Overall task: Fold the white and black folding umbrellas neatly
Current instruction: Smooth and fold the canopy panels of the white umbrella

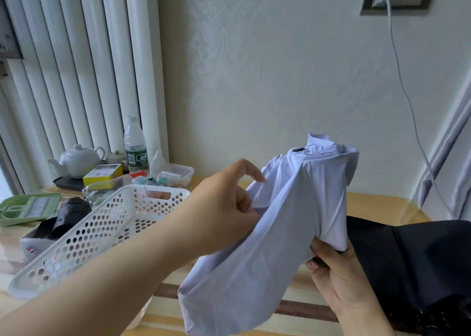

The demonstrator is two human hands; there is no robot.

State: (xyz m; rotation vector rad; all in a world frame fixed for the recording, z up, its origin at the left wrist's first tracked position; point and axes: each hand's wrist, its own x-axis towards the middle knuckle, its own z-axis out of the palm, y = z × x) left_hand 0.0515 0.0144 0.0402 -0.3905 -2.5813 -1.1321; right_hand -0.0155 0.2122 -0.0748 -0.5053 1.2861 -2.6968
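Note:
The white folding umbrella [288, 221] is held upright above the table, its pale cloth bunched and hanging loose toward me. My left hand [224, 208] pinches a fold of that cloth on its left side. Low on the right, my right hand [334, 267] grips the umbrella's lower end, where a dark part shows under the cloth. The black umbrella [413, 264] lies spread on the table at the right, partly behind the white one and my right hand.
A white perforated basket [102, 233] stands at the left of the wooden table [377, 205]. Behind it are black rolls [68, 216], a green tray [25, 208], a teapot [79, 160], a water bottle [135, 144] and small boxes. A cable [405, 91] hangs from a wall socket.

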